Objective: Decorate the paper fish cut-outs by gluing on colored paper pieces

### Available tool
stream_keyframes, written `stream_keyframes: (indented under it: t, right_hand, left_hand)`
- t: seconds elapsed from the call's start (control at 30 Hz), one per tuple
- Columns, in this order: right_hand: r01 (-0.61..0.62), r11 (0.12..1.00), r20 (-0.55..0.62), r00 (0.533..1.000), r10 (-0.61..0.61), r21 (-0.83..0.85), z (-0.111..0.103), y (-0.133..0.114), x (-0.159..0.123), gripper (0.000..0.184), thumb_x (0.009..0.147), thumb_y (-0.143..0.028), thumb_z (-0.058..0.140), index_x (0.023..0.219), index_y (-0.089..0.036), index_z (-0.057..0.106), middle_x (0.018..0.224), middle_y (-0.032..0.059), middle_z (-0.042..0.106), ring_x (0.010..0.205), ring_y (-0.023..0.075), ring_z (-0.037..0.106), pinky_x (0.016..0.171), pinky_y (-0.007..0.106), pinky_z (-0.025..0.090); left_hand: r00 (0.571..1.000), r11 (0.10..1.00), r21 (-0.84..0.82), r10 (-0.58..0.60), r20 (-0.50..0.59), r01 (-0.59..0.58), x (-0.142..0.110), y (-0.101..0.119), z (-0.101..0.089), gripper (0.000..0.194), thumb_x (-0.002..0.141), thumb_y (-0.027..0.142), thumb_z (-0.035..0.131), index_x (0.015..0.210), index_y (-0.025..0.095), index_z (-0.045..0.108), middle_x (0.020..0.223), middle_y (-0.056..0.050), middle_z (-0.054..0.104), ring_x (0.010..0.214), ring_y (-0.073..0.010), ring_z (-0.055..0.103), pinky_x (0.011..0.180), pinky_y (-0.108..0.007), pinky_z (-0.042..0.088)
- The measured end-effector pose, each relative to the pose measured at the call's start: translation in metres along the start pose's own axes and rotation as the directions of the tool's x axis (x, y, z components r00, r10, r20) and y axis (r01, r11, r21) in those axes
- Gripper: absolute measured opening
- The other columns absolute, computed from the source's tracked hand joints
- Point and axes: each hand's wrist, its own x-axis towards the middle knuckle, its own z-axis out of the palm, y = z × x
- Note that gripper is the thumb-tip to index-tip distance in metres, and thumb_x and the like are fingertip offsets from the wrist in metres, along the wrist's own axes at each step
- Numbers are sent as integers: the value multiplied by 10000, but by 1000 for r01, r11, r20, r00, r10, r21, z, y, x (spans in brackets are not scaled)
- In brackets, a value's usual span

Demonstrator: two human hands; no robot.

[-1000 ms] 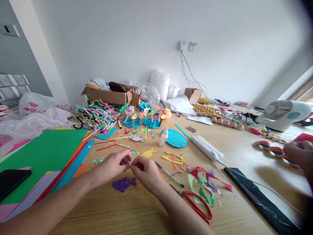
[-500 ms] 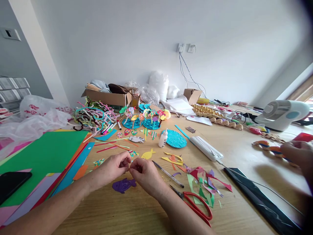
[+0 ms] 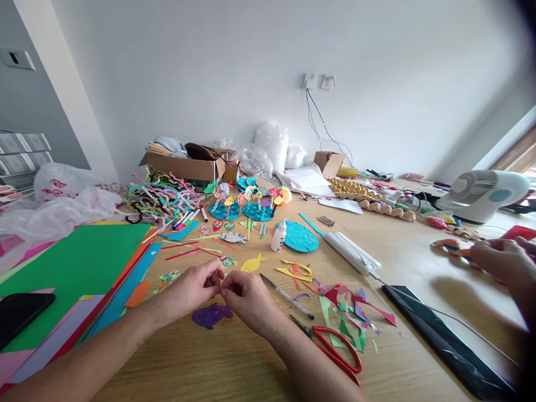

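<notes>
My left hand and my right hand meet fingertip to fingertip above the table, both pinched closed. Whatever sits between the fingers is too small or hidden to make out. Just below them lies a purple paper fish with a spiral drawn on it. A yellow paper fish rests beyond my right hand, and a pen lies beside that hand. Red-handled scissors are on the table next to my right forearm. Farther back stand a white glue bottle and a blue painted disc.
Coloured paper sheets and a black phone lie at left. Paper scraps spread at right, near a white power strip. Behind are pipe cleaners and finished fish models. Another person's hand works at far right.
My two hands stay pinched together in nearly the same place. At far right, the other person's hand has shifted left, and a second hand of theirs now shows.
</notes>
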Motion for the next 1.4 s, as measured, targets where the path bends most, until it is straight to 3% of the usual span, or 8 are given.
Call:
stream_keyframes:
  t: [0.43, 0.7, 1.17, 1.3, 1.4]
  right_hand:
    - [6, 1000, 6, 1000, -6, -13, 0, 0, 1, 148, 679, -26, 490, 650, -148, 569, 549, -51, 484, 508, 74, 425, 472, 172, 313]
    - [1, 993, -41, 999, -6, -120, 1, 2, 1, 134, 674, -47, 519, 624, -164, 562, 568, -43, 518, 534, 83, 450, 508, 185, 318]
    - [-7, 989, 32, 999, 11, -146, 2, 4, 3, 153, 709, -35, 516, 624, -154, 562, 571, -50, 515, 544, 76, 447, 507, 172, 322]
    - [34, 984, 58, 998, -24, -176, -3, 6, 3, 138, 754, -53, 527, 661, -151, 558, 596, -46, 509, 568, 80, 451, 533, 176, 333]
    - [88, 970, 107, 992, -65, -225, -9, 6, 4, 142, 762, -36, 532, 682, -150, 564, 656, -30, 527, 626, 89, 468, 583, 184, 350]
  left_hand:
    - [1000, 1000, -17, 13, -13, -13, -2, 1, -2, 83, 697, 231, 485, 770, 193, 496, 660, 38, 516, 628, -132, 477, 559, -225, 362]
    - [1000, 999, 48, 15, -20, -14, -5, 2, -1, 81, 696, 183, 466, 771, 198, 493, 652, 45, 528, 617, -125, 490, 556, -217, 364]
    - [1000, 998, 56, 12, -25, -10, -7, 8, 2, 78, 713, 179, 475, 781, 192, 510, 665, 35, 551, 618, -127, 510, 556, -216, 376]
    - [998, 986, 165, 17, -55, -7, -20, 4, -7, 96, 747, 164, 454, 791, 194, 534, 696, 31, 574, 638, -129, 525, 569, -217, 380]
    - [995, 949, 306, 89, -48, -70, -38, -5, -12, 206, 776, 105, 387, 790, 195, 571, 757, 11, 611, 695, -139, 554, 634, -238, 398]
